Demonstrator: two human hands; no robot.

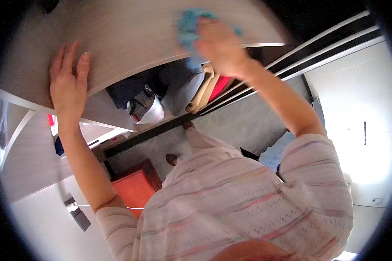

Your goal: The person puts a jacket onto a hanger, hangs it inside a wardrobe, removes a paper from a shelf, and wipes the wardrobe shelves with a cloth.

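A pale wood-grain shelf board [130, 30] stretches across the top of the head view. On its left part my left hand [69, 80] lies flat, fingers spread, holding nothing. Near the board's front edge, toward the right, my right hand [220, 45] presses on a blue cloth [189, 28]. That hand is smeared by motion, and its fingers are partly hidden by the cloth, which bunches out beyond them and hangs a little over the edge.
Below the board, a compartment holds a white bin [150, 113], dark items, tan folders [202, 93] and a red one [219, 87]. Sliding-door rails [322, 37] run along the right. An orange-red seat [137, 187] stands on the grey floor, and a power socket [78, 215] with a white cable is lower left.
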